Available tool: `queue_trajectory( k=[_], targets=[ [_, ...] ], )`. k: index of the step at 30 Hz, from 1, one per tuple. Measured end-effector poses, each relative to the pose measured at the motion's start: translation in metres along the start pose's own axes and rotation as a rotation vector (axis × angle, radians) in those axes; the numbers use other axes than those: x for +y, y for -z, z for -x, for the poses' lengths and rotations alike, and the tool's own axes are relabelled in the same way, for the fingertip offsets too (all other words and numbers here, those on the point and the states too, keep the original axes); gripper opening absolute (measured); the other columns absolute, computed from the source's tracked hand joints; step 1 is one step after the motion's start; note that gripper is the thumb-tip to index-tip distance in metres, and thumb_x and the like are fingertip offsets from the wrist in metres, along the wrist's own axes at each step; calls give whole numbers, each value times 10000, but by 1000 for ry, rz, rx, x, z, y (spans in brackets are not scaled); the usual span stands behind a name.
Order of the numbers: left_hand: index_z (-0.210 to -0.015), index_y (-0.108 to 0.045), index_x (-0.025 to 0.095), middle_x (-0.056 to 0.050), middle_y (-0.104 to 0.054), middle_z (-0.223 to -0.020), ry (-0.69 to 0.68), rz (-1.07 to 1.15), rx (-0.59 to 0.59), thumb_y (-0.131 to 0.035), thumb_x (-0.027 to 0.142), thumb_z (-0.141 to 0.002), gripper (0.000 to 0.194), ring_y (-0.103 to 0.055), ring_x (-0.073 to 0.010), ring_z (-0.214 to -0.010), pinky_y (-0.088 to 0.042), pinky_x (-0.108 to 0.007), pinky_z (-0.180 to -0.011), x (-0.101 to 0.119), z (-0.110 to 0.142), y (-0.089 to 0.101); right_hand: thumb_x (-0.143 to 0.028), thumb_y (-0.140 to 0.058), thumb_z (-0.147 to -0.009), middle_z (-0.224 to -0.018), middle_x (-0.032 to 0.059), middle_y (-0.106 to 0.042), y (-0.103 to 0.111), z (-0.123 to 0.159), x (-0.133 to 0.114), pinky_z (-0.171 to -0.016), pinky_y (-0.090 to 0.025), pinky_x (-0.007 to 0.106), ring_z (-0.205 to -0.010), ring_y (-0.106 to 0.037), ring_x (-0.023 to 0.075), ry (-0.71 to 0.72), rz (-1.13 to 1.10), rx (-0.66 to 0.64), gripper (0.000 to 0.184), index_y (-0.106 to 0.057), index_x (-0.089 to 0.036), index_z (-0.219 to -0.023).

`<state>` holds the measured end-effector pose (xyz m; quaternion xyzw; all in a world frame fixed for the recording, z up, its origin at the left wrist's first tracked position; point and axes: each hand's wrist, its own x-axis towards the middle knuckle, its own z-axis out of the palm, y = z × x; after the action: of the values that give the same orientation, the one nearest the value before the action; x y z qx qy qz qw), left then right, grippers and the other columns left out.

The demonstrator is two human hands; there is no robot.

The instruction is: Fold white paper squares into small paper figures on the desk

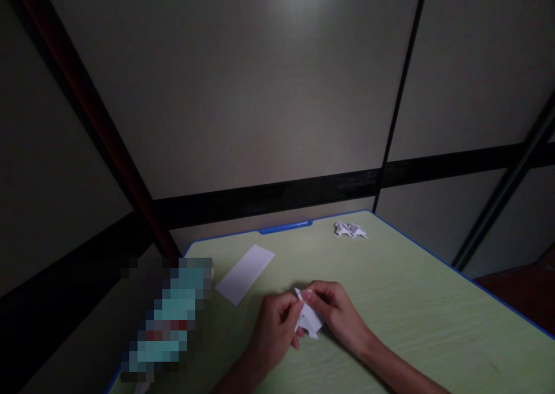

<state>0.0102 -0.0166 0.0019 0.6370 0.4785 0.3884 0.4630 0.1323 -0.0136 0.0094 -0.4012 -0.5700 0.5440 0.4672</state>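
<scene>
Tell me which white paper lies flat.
The rectangular sheet beyond the left hand; the held paper and the pair of far pieces are folded.

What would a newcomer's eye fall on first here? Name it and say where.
Probably the bare left hand and right hand, pinching a small, folded white-paper piece over the pale-green tabletop, low centre. Next, the turquoise shape, blurred into blocks, at its left side. Then the little folded white-paper figures near the far edge, right of centre.
</scene>
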Motion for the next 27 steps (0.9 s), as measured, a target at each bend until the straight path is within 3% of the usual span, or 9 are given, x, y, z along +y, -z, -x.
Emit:
queue_trajectory(
  k=[6,13,17,19,22,24,27],
  targets=[
    [-497,-425,152,88,-325,-338,17,-54,41,-414,313,-698,258,-287,-26,-253,-187,-125,-249,-4,-4,1,-363,-511,-662,-435,-49,-377,2,-3,-1,-379,-235,178,-406,-316,56,47,31,66,295,-486,-115,-504],
    [-504,-392,166,76,-408,-324,62,85,-136,-399,365,-693,274,-313,-29,-214,-212,-127,-241,-10,-7,5,-358,-506,-664,-438,-53,-367,5,-4,-1,-383,-241,182,-412,-316,58,71,28,123,289,-459,-125,-500],
    [-473,-396,164,80,-390,-305,18,9,-19,-431,349,-683,281,-302,-28,-208,-193,-130,-239,-6,-4,6,-330,-520,-664,-458,-53,-392,4,-6,1,-392,-256,177,-414,-337,52,79,-43,112,252,-464,-124,-531],
    [-461,-397,163,80,-386,-305,-5,-15,73,-444,341,-678,285,-318,-32,-217,-208,-133,-247,-3,-3,7,-272,-588,-609,-500,-59,-432,3,-7,2,-417,-288,174,-439,-383,57,84,-125,88,186,-480,-135,-672],
    [-480,-421,156,68,-418,-329,-33,40,153,-433,345,-687,280,-371,-42,-247,-262,-139,-279,-1,-5,7,-157,-667,-495,-521,-86,-464,2,-8,3,-432,-310,167,-450,-424,61,58,-224,79,484,-394,-190,-893],
    [-495,-443,148,48,-463,-360,-51,104,122,-425,345,-692,280,-410,-47,-276,-289,-142,-305,-1,-6,8,-138,-665,-489,-491,-100,-463,2,-9,3,-416,-297,158,-422,-414,54,46,-262,99,517,-369,-199,-909],
    [-520,-479,131,13,-528,-430,-31,197,13,-466,325,-665,243,-472,-66,-340,-337,-154,-345,-1,-9,10,-150,-648,-509,-460,-96,-470,4,-8,1,-419,-296,156,-415,-413,51,63,-306,118,384,-411,-176,-809]
  ],
)
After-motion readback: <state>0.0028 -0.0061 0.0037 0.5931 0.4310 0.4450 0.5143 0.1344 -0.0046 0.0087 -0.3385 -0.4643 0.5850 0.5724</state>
